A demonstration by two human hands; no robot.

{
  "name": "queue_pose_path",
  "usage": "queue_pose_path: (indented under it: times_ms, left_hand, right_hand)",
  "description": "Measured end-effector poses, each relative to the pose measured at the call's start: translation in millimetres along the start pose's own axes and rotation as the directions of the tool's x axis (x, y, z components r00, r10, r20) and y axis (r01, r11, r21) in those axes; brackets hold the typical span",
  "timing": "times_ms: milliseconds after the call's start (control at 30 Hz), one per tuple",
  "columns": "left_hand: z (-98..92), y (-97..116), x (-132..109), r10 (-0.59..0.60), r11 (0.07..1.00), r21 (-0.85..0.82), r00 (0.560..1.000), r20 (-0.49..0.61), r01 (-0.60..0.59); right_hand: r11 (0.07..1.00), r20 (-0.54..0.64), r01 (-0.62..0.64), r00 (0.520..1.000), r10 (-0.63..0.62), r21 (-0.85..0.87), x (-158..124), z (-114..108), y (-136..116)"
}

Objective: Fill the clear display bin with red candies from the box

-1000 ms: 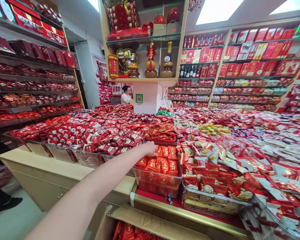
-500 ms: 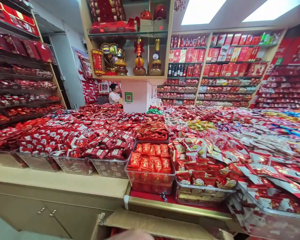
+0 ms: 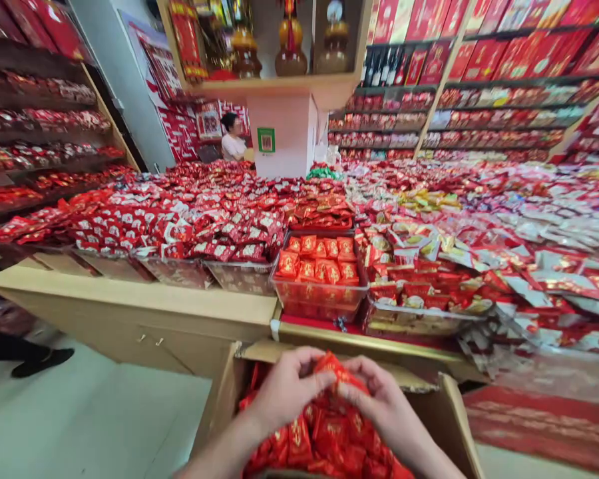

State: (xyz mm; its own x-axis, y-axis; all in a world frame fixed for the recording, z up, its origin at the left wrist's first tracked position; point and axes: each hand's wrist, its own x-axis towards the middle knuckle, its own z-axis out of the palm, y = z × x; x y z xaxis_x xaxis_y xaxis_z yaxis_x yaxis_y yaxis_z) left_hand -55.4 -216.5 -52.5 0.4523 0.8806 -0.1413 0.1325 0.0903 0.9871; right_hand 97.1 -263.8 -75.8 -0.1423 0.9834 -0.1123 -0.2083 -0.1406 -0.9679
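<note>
Shelves (image 3: 447, 73) of red goods fill the walls, and a long counter (image 3: 130, 293) stands in front of you. Your left hand (image 3: 288, 387) and right hand (image 3: 379, 396) meet over the cardboard box (image 3: 458, 412). Your fingers are bent, and both thumbs press near each other on a shiny red packet (image 3: 331, 365). It sits in your pinch, just above many packets like it (image 3: 299, 442) in the box.

Half a second ago, just a blurry bit of a hand showed at the bottom; now both hands show. One second ago, an arm reached to the clear bin (image 3: 322, 301). Your view has tipped down too.
</note>
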Motion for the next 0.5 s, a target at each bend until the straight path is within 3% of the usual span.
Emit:
queue_pose_path:
  times_ms: [100,267,500]
  left_hand:
    - [-0.6,11.7,7.3,-0.069,0.984,-0.169,0.991,-0.118,0.049]
    - [1.8,16.1,5.9,-0.112,0.937,-0.346,0.981,-0.160,0.050]
    - [6.0,9.2,7.9,-0.112,0.916,-0.399,0.982,-0.154,0.042]
  right_hand:
    - [0.981,-0.030,-0.050,0.998,0.057,0.188,4.3,7.7,-20.3]
    - [0.919,-0.066,-0.048,0.995,0.080,0.392,4.9,15.1,-24.5]
    - [0.886,-0.139,-0.031,0.984,0.108,0.463,9.2,17.0,-17.7]
